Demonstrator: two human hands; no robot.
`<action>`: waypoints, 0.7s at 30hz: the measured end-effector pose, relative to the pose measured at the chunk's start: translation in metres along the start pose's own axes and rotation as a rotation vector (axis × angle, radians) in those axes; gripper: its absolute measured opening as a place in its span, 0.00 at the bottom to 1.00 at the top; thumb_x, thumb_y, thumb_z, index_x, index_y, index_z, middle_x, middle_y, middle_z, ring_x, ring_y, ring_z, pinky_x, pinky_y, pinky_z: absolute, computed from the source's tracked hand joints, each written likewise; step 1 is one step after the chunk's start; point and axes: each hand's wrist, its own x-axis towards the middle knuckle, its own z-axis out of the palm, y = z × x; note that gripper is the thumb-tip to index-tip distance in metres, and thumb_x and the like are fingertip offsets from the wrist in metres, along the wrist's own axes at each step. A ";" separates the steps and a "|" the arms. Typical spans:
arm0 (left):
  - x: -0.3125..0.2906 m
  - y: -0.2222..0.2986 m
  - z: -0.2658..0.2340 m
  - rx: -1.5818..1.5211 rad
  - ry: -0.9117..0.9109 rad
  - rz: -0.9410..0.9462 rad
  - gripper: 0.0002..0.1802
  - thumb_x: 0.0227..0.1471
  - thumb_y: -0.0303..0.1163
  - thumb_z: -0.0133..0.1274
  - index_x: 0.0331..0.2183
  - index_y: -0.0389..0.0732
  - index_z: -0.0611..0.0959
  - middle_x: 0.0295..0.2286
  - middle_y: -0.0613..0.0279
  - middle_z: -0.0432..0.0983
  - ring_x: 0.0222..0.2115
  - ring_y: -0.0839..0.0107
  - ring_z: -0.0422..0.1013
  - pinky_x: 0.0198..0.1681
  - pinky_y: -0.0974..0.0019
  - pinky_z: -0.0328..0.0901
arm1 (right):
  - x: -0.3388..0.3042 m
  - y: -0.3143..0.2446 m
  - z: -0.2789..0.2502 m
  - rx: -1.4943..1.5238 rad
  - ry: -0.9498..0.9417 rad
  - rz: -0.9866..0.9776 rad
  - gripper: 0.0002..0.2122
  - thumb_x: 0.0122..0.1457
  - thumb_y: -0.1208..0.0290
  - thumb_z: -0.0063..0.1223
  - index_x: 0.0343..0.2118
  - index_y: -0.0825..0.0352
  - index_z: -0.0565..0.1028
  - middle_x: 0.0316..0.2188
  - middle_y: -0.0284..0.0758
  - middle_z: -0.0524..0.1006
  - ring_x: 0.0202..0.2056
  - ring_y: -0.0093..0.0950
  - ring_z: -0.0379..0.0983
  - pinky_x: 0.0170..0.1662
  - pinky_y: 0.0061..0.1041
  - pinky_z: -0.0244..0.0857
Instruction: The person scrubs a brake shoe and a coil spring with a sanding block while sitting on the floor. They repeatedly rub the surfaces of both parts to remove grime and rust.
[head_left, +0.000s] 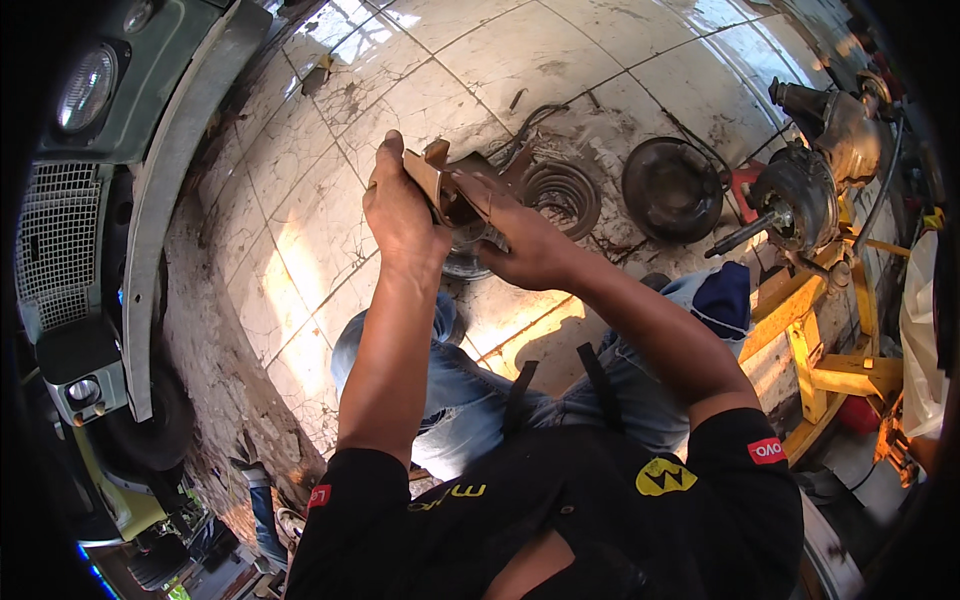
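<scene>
My left hand [400, 205] grips a rusty brown metal part [447, 185] held up in front of me over the tiled floor. From the right, my right hand [520, 240] presses its fingers onto the same part. A round metal piece [465, 262] lies on the floor just below the hands, partly hidden by them. I am crouching, with my knees in blue jeans [470, 385] under my arms.
A coiled spring disc [562, 195] and a dark brake drum [672, 188] lie on the cracked white tiles. An axle hub [795, 200] rests on a yellow stand [830, 360] at right. A green vehicle front [90, 200] fills the left side.
</scene>
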 end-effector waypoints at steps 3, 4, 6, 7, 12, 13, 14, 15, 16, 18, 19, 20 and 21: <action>-0.003 0.001 0.001 -0.002 -0.030 0.018 0.22 0.58 0.45 0.50 0.39 0.32 0.73 0.28 0.48 0.77 0.24 0.64 0.72 0.27 0.62 0.69 | -0.001 0.022 -0.012 -0.425 -0.005 -0.077 0.37 0.50 0.74 0.56 0.64 0.65 0.55 0.65 0.41 0.56 0.65 0.40 0.51 0.64 0.36 0.53; -0.003 0.003 0.001 -0.007 -0.024 0.006 0.22 0.57 0.45 0.50 0.39 0.33 0.73 0.28 0.48 0.77 0.23 0.64 0.72 0.27 0.62 0.69 | 0.002 0.028 -0.016 -0.650 0.026 -0.050 0.34 0.53 0.71 0.56 0.63 0.63 0.57 0.65 0.36 0.57 0.66 0.39 0.49 0.62 0.37 0.56; 0.000 0.007 -0.001 -0.013 -0.008 0.016 0.22 0.57 0.46 0.51 0.38 0.33 0.73 0.28 0.48 0.77 0.23 0.64 0.71 0.26 0.62 0.69 | 0.001 0.032 -0.030 -0.771 -0.006 0.029 0.32 0.55 0.68 0.55 0.63 0.63 0.58 0.65 0.35 0.57 0.67 0.38 0.47 0.62 0.37 0.56; -0.002 0.005 -0.002 -0.010 -0.037 -0.010 0.21 0.56 0.45 0.51 0.38 0.35 0.72 0.29 0.48 0.77 0.23 0.64 0.72 0.27 0.61 0.69 | -0.001 0.033 -0.034 -0.840 -0.023 0.086 0.31 0.56 0.66 0.54 0.63 0.63 0.59 0.65 0.35 0.57 0.67 0.38 0.47 0.62 0.38 0.56; 0.005 0.000 -0.005 -0.124 -0.057 -0.036 0.20 0.55 0.44 0.53 0.36 0.36 0.72 0.28 0.48 0.77 0.22 0.64 0.71 0.26 0.62 0.68 | 0.002 0.029 0.005 -0.359 0.129 -0.039 0.34 0.52 0.70 0.54 0.64 0.56 0.58 0.66 0.31 0.56 0.68 0.33 0.47 0.64 0.51 0.50; 0.005 -0.002 -0.005 -0.118 -0.039 -0.034 0.19 0.55 0.44 0.53 0.36 0.36 0.72 0.28 0.48 0.77 0.22 0.64 0.71 0.26 0.62 0.69 | 0.000 0.023 -0.001 -0.425 0.072 0.001 0.34 0.52 0.70 0.53 0.64 0.56 0.58 0.66 0.31 0.57 0.67 0.33 0.47 0.64 0.52 0.50; 0.004 -0.002 -0.004 -0.112 -0.021 -0.032 0.19 0.55 0.44 0.53 0.35 0.36 0.72 0.28 0.48 0.77 0.22 0.64 0.71 0.26 0.62 0.69 | -0.001 0.017 -0.009 -0.490 0.013 0.042 0.33 0.53 0.70 0.53 0.64 0.56 0.58 0.65 0.31 0.58 0.67 0.34 0.47 0.64 0.52 0.49; 0.000 0.003 -0.002 -0.100 0.000 -0.020 0.19 0.55 0.44 0.53 0.35 0.36 0.72 0.28 0.48 0.76 0.22 0.64 0.71 0.26 0.62 0.69 | -0.001 0.012 -0.014 -0.548 -0.042 0.072 0.33 0.53 0.70 0.52 0.64 0.56 0.58 0.65 0.32 0.58 0.67 0.34 0.47 0.64 0.52 0.49; -0.008 0.008 0.001 -0.088 0.002 -0.023 0.16 0.54 0.43 0.54 0.35 0.39 0.76 0.25 0.60 0.75 0.22 0.70 0.70 0.25 0.66 0.67 | -0.002 0.018 -0.021 -0.689 -0.007 0.102 0.31 0.53 0.72 0.50 0.63 0.56 0.60 0.64 0.32 0.59 0.67 0.34 0.48 0.62 0.56 0.51; -0.006 0.008 0.000 -0.099 0.021 -0.009 0.16 0.54 0.43 0.55 0.34 0.40 0.76 0.25 0.60 0.75 0.22 0.70 0.70 0.26 0.66 0.67 | -0.003 0.024 -0.035 -0.821 0.068 0.081 0.30 0.53 0.74 0.49 0.62 0.57 0.61 0.64 0.32 0.59 0.67 0.34 0.47 0.60 0.58 0.52; -0.005 0.009 0.000 -0.107 0.027 -0.002 0.16 0.54 0.43 0.55 0.34 0.40 0.75 0.25 0.60 0.75 0.22 0.70 0.70 0.26 0.66 0.67 | -0.002 0.024 -0.038 -0.890 0.108 0.070 0.30 0.53 0.74 0.49 0.62 0.57 0.62 0.64 0.32 0.59 0.67 0.35 0.47 0.59 0.59 0.52; -0.007 0.012 -0.001 -0.085 0.012 -0.007 0.16 0.53 0.43 0.55 0.34 0.40 0.76 0.25 0.60 0.75 0.23 0.70 0.70 0.26 0.66 0.67 | -0.002 0.022 -0.029 -0.931 0.133 0.095 0.29 0.52 0.76 0.49 0.61 0.57 0.63 0.64 0.32 0.60 0.67 0.35 0.47 0.60 0.55 0.53; -0.008 0.010 0.001 -0.070 -0.015 -0.018 0.15 0.53 0.43 0.55 0.34 0.40 0.76 0.25 0.60 0.74 0.23 0.70 0.70 0.26 0.66 0.67 | -0.004 0.021 -0.021 -0.839 0.143 0.082 0.29 0.52 0.76 0.49 0.61 0.58 0.64 0.64 0.32 0.60 0.67 0.36 0.47 0.61 0.54 0.53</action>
